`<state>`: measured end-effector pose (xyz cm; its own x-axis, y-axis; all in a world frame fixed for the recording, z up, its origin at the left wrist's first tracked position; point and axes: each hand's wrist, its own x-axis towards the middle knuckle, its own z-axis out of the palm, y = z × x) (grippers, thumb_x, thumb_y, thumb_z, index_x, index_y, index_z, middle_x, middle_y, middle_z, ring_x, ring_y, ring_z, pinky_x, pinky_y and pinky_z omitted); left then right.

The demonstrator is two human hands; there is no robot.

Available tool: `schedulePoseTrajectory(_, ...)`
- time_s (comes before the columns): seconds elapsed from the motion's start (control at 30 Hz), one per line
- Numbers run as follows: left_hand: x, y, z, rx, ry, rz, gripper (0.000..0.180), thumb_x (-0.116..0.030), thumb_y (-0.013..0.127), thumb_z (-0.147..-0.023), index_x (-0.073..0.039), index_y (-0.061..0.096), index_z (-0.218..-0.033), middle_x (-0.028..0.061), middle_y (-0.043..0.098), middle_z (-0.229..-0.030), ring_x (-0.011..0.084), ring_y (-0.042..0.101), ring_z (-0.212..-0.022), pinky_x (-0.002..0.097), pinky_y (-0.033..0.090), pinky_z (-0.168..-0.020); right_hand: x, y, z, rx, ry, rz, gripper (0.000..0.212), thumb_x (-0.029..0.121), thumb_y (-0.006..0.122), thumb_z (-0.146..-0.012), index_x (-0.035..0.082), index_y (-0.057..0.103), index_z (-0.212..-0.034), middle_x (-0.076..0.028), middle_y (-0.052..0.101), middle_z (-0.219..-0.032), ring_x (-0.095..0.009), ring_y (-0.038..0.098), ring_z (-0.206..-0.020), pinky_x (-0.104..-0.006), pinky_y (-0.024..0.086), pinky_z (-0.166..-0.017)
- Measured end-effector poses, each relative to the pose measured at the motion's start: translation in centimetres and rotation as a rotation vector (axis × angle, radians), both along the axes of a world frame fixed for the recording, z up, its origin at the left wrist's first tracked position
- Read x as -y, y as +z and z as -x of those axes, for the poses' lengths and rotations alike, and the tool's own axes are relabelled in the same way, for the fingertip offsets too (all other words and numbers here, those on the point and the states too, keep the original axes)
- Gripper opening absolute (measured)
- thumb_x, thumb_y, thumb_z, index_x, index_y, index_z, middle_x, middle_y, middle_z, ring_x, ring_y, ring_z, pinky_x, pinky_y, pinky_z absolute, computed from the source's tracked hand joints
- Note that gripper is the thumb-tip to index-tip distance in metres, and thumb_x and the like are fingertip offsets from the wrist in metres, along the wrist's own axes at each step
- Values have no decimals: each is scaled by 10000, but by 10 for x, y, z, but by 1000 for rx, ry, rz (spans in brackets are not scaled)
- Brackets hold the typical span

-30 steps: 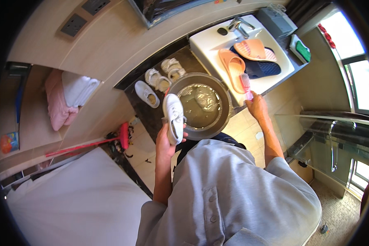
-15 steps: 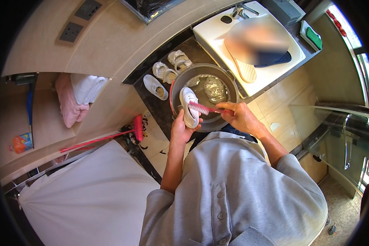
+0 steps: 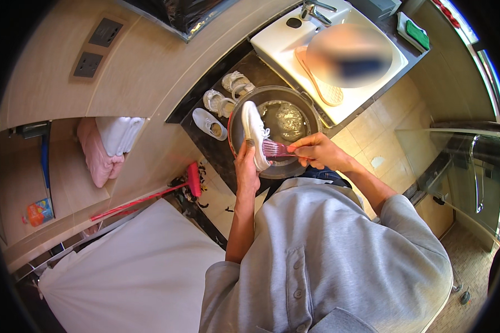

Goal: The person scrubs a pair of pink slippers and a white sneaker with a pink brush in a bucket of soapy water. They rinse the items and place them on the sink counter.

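A white lace-up shoe (image 3: 251, 125) is tilted on its side in my left hand (image 3: 246, 166), fingers closed around its heel end. My right hand (image 3: 321, 151) grips the handle of a red scrub brush (image 3: 274, 148). The brush's bristles press at the shoe's opening near the heel. Both hands are over the near left part of a round dark basin (image 3: 312, 111), which holds water and a clear, shiny lump (image 3: 288, 123) whose kind I cannot make out.
White shoes (image 3: 219, 103) stand on the dark counter (image 3: 191, 133) left of the basin. An orange sole (image 3: 323, 84) lies in the white sink (image 3: 272, 41) under a faucet (image 3: 316, 11). A red broom (image 3: 194, 180) lies lower left, beside a white-covered surface (image 3: 133, 250). A glass panel (image 3: 428, 152) stands right.
My left hand has rolled the shoe so its opening faces right. The brush has shifted from across the shoe's top to its heel opening. The whole view has turned slightly.
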<state>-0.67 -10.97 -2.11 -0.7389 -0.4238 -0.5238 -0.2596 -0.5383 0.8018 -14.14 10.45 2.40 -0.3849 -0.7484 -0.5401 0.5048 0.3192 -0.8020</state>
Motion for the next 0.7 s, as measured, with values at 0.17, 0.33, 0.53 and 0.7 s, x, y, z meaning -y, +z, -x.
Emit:
schedulePoseTrajectory(0.17, 1, 10, 6, 109, 107, -39, 390, -324, 508, -1039, -123, 554, -1370, 95, 689, -1138, 234, 710, -894, 415, 635, -623, 12, 2, -33, -862, 74, -107, 249, 112, 611, -948, 36, 700, -1168, -156, 662, -694, -270, 668, -640, -401, 525, -604)
schedulePoseTrajectory(0.33, 10, 6, 2, 179, 63, -69, 426, -391, 507, -1038, -127, 561, -1368, 96, 702, -1046, 239, 743, -813, 385, 631, -579, 6, 10, -26, -1093, 192, -336, 240, 104, 606, -913, 38, 703, -1123, -258, 675, -787, -435, 669, -736, -506, 536, -657)
schedulePoseTrajectory(0.53, 12, 3, 4, 193, 58, -196, 487, -497, 453, -1045, -80, 626, -1227, 88, 715, -1007, 225, 733, -798, 353, 629, -545, -2, 20, -16, -454, 18, -24, 292, 141, 593, -948, -34, 687, -1163, -94, 666, -687, -190, 638, -616, -352, 519, -619)
schedulePoseTrajectory(0.7, 7, 6, 5, 225, -4, 24, 498, -505, 444, -1052, -76, 618, -1233, 85, 713, -969, 200, 712, -701, 324, 613, -534, -3, 24, -7, 9, 43, -52, 279, 155, 572, -982, 15, 696, -1189, -17, 602, -681, -86, 463, -494, -263, 372, -448)
